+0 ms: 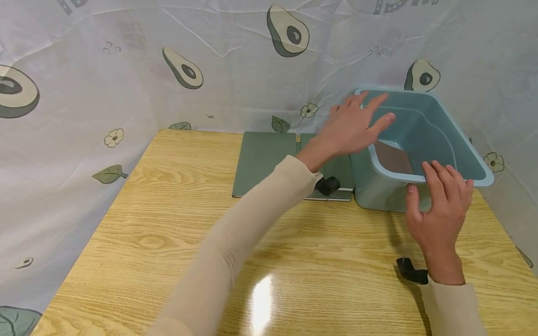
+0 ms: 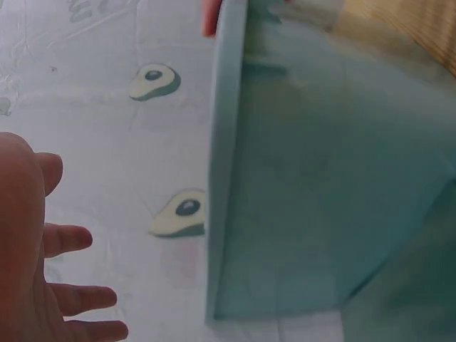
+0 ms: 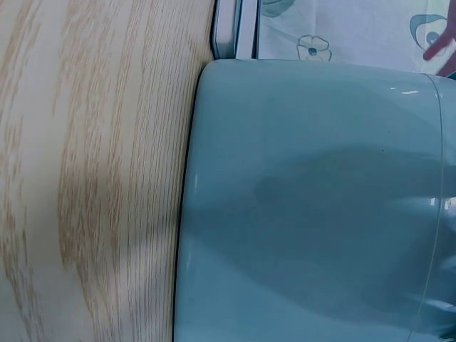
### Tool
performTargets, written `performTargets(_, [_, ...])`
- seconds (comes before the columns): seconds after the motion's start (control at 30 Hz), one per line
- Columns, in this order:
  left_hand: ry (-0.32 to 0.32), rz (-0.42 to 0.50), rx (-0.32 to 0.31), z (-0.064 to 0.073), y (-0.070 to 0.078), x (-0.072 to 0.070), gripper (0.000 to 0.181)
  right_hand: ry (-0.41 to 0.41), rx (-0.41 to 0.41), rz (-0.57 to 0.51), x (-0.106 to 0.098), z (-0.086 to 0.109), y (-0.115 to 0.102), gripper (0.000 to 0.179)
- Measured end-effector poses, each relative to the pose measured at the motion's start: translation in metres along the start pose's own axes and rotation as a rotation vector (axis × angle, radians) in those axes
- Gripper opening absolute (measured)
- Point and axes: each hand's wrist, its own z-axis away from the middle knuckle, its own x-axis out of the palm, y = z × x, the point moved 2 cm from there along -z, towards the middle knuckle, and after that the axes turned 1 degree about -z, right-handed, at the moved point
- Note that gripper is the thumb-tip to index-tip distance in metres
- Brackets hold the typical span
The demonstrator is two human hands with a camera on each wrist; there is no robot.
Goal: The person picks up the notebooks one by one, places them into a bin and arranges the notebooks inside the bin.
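Note:
A pale blue plastic bin (image 1: 378, 191) stands at the right of the table, its top facing up. My right hand (image 1: 441, 210) holds its near rim, fingers over the edge and thumb against the outer wall. Over the bin's left rim is my left hand (image 1: 350, 126), with fingers spread and nothing held. In the left wrist view, that hand (image 2: 28, 249) is apart from the bin's wall (image 2: 299, 178). A flat brownish piece (image 1: 393, 156) lies inside the bin. The right wrist view shows mostly the bin's outer wall (image 3: 306, 185).
Left of the bin, dark green flat books or folders (image 1: 265, 158) lie on the wooden table (image 1: 168, 224), partly behind my left forearm. A pale cloth (image 1: 235, 70) printed with avocados hangs behind and along the sides.

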Motion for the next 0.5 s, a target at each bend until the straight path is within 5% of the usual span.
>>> performTargets(0.5, [0.049, 0.034, -0.072, 0.019, -0.057, -0.003, 0.062, -0.002, 0.015, -0.01, 0.0, -0.002, 0.0, 0.042])
